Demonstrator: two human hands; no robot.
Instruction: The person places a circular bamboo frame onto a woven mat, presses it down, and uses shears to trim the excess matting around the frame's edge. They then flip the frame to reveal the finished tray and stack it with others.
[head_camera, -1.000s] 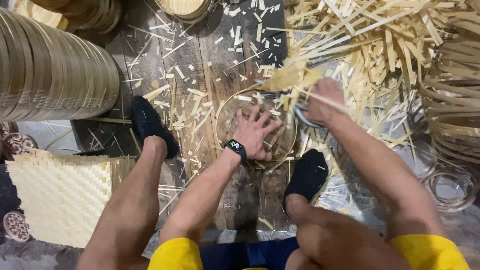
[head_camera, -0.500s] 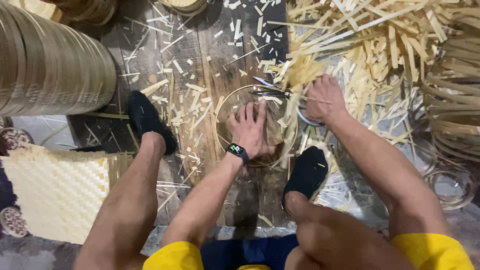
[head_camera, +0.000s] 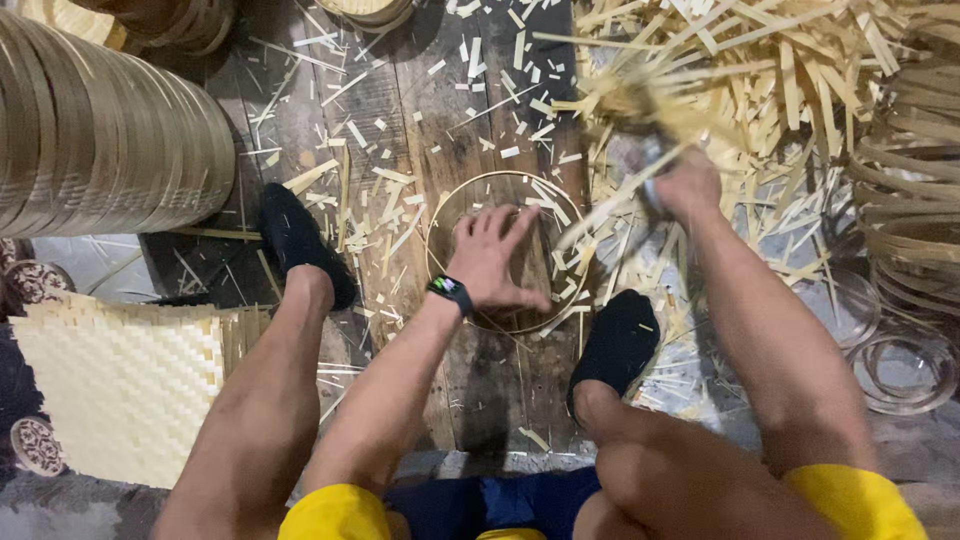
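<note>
The left hand (head_camera: 493, 258) now lies flat inside the bamboo hoop (head_camera: 508, 250) on the wooden board (head_camera: 400, 110), while the right hand (head_camera: 683, 186), closed on a blurred tool, has swung up toward the bamboo strips (head_camera: 760, 70).

open: bare boards (head_camera: 400, 90) above my hoop (head_camera: 440, 215) | blocked: strip heap (head_camera: 760, 90) right, stacked hoops (head_camera: 100, 140) left, my feet (head_camera: 300, 245) flanking | mat (head_camera: 120, 380) lower left

My left hand (head_camera: 493, 260) presses flat inside a thin bamboo hoop (head_camera: 440, 215) at the frame's centre. My right hand (head_camera: 685, 185), upper right, grips a blurred bundle of bamboo strips (head_camera: 625, 100). A woven mat (head_camera: 120, 385) lies lower left, stacked hoops (head_camera: 100, 130) upper left.
</note>
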